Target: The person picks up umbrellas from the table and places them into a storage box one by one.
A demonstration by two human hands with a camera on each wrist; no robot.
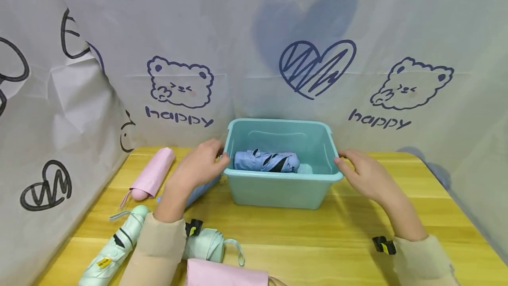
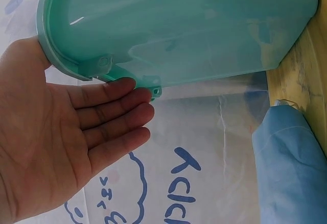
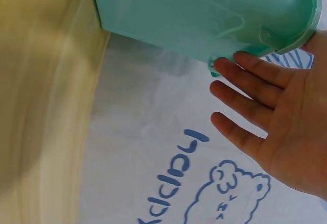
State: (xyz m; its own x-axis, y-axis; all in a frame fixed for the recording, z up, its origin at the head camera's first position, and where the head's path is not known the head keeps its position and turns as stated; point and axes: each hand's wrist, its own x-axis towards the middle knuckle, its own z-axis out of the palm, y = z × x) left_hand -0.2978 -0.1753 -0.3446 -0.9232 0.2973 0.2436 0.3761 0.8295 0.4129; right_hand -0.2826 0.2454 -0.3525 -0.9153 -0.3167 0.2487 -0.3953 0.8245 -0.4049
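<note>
A teal plastic bin [image 1: 278, 191] stands on the table, and a folded blue umbrella [image 1: 262, 161] with dark markings lies inside. My left hand [image 1: 200, 162] touches the bin's left side, its thumb at the rim. In the left wrist view its other fingers [image 2: 115, 114] are extended beneath the rim, palm in sight. At the opposite end, my right hand [image 1: 367, 175] has its thumb against the rim. Its fingers [image 3: 245, 101] look straight and slightly spread in the right wrist view, with the upper fingertips by the bin's side. Both thumb tips are hidden in the wrist views.
Left of the bin lie a folded pink umbrella [image 1: 152, 173], a partly covered blue umbrella [image 1: 202, 190] and a mint umbrella [image 1: 115, 250]. Nearer the front are another mint umbrella [image 1: 206, 245] and a pink umbrella [image 1: 226, 273]. Printed white sheeting [image 1: 246, 34] hangs behind the wooden table [image 1: 297, 233].
</note>
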